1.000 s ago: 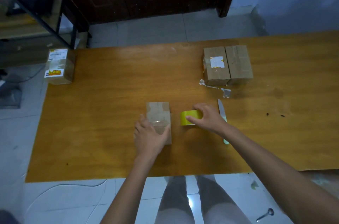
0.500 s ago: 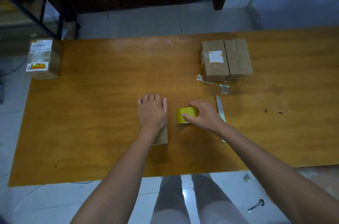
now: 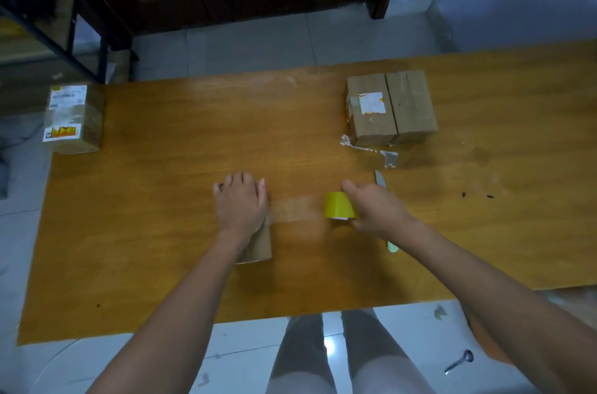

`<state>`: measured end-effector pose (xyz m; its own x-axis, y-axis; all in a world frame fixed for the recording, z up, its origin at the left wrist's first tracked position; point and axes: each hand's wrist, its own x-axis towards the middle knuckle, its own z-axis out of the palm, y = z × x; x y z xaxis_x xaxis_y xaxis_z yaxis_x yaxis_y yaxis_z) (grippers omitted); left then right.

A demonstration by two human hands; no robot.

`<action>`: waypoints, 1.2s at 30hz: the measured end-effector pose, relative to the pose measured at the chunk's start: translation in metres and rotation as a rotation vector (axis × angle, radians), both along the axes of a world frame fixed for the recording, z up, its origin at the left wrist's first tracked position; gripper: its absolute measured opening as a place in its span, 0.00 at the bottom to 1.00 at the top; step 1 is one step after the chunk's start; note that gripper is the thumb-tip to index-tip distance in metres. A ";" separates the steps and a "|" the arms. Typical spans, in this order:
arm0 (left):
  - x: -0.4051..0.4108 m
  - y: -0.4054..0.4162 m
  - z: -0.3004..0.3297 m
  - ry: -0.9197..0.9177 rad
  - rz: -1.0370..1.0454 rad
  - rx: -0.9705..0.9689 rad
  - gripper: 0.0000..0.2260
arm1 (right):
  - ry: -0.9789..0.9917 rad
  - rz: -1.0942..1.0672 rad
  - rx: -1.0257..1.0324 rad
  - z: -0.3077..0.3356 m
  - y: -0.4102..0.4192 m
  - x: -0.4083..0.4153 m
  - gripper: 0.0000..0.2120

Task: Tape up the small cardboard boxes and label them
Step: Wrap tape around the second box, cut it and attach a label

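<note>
The small box (image 3: 255,245) stands at centre frame on the counter (image 3: 161,199), under the left hand (image 3: 240,203), which presses flat on its top with fingers straight. A clear strip of tape (image 3: 295,208) stretches from the box rightward to the yellow tape roll (image 3: 339,206), gripped by the right hand (image 3: 376,211). Judged stage: taping under way, strip uncut; no label is visible on this box. A knife (image 3: 381,182) lies just beyond the right hand. Two boxes (image 3: 391,107) sit upper right, one labelled; another labelled box (image 3: 74,117) is at the left edge.
</note>
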<state>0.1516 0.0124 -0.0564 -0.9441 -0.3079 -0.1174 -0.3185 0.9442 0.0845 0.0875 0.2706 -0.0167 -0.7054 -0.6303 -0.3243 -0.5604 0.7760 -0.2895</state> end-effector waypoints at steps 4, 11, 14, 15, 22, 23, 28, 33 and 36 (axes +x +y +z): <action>0.001 -0.005 -0.002 0.019 -0.003 -0.002 0.22 | 0.100 0.017 0.081 0.006 0.000 -0.002 0.21; 0.002 -0.004 -0.001 0.019 -0.012 -0.010 0.22 | 0.225 -0.058 0.019 -0.002 0.025 0.000 0.25; 0.002 -0.005 -0.001 0.017 -0.011 -0.003 0.21 | 0.147 -0.234 -0.066 -0.009 0.025 0.004 0.27; 0.003 -0.005 -0.001 0.023 -0.011 0.000 0.21 | 0.100 -0.300 -0.105 -0.012 0.027 0.005 0.26; 0.003 -0.005 -0.002 0.040 -0.021 0.001 0.21 | 0.222 -0.249 -0.040 -0.011 0.066 0.002 0.24; 0.002 -0.006 -0.002 0.034 -0.020 0.003 0.21 | 0.216 -0.255 -0.037 -0.012 0.066 0.002 0.23; 0.003 -0.004 0.001 0.028 -0.020 0.001 0.22 | 0.176 -0.302 -0.101 -0.013 0.064 0.001 0.24; 0.003 -0.003 0.005 -0.004 -0.016 0.002 0.23 | 0.086 -0.495 -0.194 -0.010 0.083 0.015 0.36; 0.003 -0.002 0.006 -0.004 -0.012 -0.004 0.24 | 0.052 -0.927 -0.222 -0.016 0.108 0.037 0.29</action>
